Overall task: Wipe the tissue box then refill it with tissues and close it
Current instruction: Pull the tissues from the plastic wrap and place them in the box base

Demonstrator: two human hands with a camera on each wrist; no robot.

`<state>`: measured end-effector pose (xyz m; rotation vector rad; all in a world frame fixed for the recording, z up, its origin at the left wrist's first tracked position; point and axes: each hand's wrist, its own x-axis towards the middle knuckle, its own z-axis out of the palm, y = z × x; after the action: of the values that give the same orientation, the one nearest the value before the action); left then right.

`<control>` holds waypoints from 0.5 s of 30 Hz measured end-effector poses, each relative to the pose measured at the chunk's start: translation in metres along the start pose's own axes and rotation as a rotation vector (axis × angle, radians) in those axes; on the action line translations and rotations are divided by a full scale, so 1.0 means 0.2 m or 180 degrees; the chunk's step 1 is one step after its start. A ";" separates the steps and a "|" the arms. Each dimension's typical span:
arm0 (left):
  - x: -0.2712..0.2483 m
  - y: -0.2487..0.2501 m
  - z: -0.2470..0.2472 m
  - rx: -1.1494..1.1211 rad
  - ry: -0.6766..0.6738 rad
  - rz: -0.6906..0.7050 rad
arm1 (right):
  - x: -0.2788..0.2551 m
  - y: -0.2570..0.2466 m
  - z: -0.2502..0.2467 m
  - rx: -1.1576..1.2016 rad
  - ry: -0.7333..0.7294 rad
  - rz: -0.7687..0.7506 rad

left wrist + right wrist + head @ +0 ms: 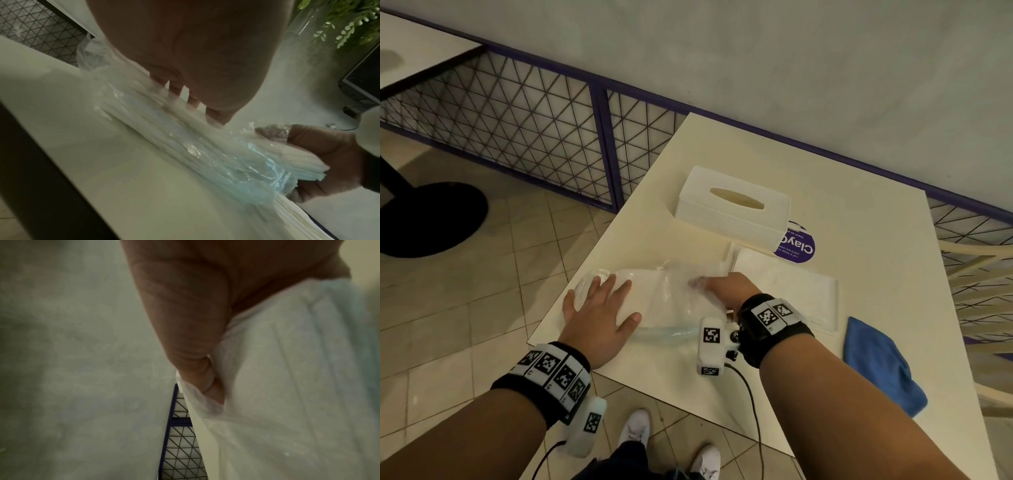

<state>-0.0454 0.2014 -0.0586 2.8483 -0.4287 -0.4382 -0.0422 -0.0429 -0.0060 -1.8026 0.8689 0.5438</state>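
Note:
The white woven-look tissue box (732, 205) stands on the cream table (825, 394), its oval slot up and empty. In front of it lies a stack of white tissues in a clear plastic wrapper (667, 301). My left hand (606, 301) lies flat on the wrapper's left end, fingers straight and pressing down (176, 91). My right hand (722, 291) reaches into the wrapper's right end and grips the tissue stack (308, 162), thumb on top under the plastic. In the right wrist view my right hand (185, 313) lies against the white tissues (287, 386).
A flat white panel (791, 287) lies right of the tissues, next to a round purple sticker (796, 246). A crumpled blue cloth (880, 366) sits near the table's right front. A wire-mesh fence (517, 130) runs behind, and the table's near edge is close to my wrists.

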 end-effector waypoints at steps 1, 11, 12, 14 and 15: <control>0.00 0.00 0.00 -0.0015 0.0011 -0.0019 | 0.01 0.01 0.00 0.0024 0.0073 -0.0086; 0.01 0.03 -0.01 -0.0157 0.0004 -0.0159 | -0.01 0.03 0.00 -0.0579 -0.0133 -0.0167; 0.01 0.03 -0.01 -0.0173 -0.0006 -0.0174 | -0.02 0.02 -0.02 -0.0428 -0.0070 -0.0218; 0.01 0.02 -0.01 -0.0160 -0.0059 -0.0193 | -0.05 0.01 -0.09 -0.0005 -0.0003 -0.0215; 0.01 0.02 -0.02 -0.0144 -0.0079 -0.0206 | -0.07 0.01 -0.13 0.0174 0.0040 -0.0174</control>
<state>-0.0432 0.1976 -0.0553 2.8222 -0.3275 -0.4894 -0.0539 -0.0637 0.0117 -1.7764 0.8329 0.4701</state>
